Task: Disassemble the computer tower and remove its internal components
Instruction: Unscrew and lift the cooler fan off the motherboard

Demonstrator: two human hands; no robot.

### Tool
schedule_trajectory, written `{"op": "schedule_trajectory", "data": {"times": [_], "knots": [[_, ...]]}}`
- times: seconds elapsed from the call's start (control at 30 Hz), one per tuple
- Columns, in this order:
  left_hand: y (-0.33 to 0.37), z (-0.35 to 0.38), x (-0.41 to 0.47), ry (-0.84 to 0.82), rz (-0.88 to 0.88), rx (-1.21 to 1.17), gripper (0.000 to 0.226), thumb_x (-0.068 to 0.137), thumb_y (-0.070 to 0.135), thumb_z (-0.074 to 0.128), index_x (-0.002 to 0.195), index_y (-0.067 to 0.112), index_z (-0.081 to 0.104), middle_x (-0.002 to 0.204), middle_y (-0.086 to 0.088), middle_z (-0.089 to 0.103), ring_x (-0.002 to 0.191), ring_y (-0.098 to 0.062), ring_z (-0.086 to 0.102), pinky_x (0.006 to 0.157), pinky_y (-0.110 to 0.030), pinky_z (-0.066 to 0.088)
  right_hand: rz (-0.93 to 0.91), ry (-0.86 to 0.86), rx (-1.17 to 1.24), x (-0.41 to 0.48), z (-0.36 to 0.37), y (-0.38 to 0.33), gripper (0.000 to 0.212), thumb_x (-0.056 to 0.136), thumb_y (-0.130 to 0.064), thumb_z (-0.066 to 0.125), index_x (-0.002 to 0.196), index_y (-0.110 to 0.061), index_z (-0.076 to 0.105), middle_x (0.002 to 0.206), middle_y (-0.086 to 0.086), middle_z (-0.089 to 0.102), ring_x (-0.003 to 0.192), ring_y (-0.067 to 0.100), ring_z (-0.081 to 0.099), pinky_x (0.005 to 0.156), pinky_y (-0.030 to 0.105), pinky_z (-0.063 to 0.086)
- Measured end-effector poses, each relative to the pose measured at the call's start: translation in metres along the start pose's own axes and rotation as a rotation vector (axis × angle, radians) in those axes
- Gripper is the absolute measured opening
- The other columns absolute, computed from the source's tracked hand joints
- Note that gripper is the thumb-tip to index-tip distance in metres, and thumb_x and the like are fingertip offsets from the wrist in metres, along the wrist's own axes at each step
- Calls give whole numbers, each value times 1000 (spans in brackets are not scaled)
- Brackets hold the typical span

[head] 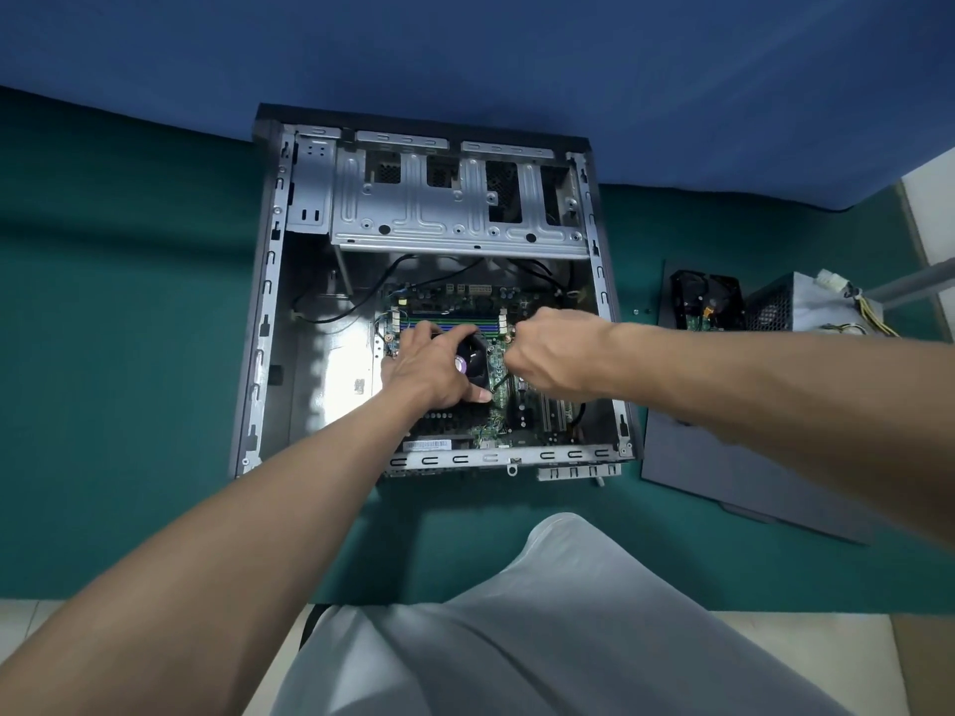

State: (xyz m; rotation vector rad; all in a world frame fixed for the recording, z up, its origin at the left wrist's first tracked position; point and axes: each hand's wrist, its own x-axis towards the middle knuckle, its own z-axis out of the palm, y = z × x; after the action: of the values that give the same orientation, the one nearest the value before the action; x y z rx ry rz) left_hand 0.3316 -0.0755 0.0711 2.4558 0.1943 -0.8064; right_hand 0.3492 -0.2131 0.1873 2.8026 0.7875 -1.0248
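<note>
Our left hand (431, 366) wraps its fingers around the black CPU cooler fan (473, 361), thumb pressed low on its near side. Our right hand (550, 354) is clenched around a thin dark tool (500, 383), probably a screwdriver, tip down by the cooler's corner. The cooler sits mid-motherboard (496, 421) inside the open tower case (268, 302) lying on the green mat (129, 302). We judge it rigid and fairly heavy; grip its frame, not the fragile blades or board.
</note>
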Motion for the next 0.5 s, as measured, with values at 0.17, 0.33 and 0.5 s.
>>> {"op": "schedule_trajectory", "data": {"times": [0.17, 0.33, 0.5], "knots": [[-1, -1, -1, 2, 0, -9, 95, 66, 52, 81, 143, 50, 26, 141, -1, 30, 138, -21, 17, 104, -48, 28, -104, -26, 54, 10, -2, 3, 26, 88, -10, 50, 62, -10, 46, 62, 6, 50, 59, 23, 53, 44, 27, 40], [-2, -1, -2, 6, -1, -21, 96, 65, 52, 81, 143, 50, 26, 142, -1, 29, 138, -21, 18, 104, -48, 27, 335, -81, 490, 22, -3, -14, 34, 95, -22, 46, 65, -5, 51, 53, 12, 60, 35, 17, 49, 38, 23, 42], [-1, -1, -2, 9, -1, -15, 94, 65, 53, 81, 142, 52, 27, 138, -1, 31, 136, -21, 20, 103, -47, 28, 481, -301, 552, 29, -17, -19, 25, 99, -8, 37, 78, -6, 51, 57, 6, 44, 40, 10, 28, 36, 19, 21]]}}
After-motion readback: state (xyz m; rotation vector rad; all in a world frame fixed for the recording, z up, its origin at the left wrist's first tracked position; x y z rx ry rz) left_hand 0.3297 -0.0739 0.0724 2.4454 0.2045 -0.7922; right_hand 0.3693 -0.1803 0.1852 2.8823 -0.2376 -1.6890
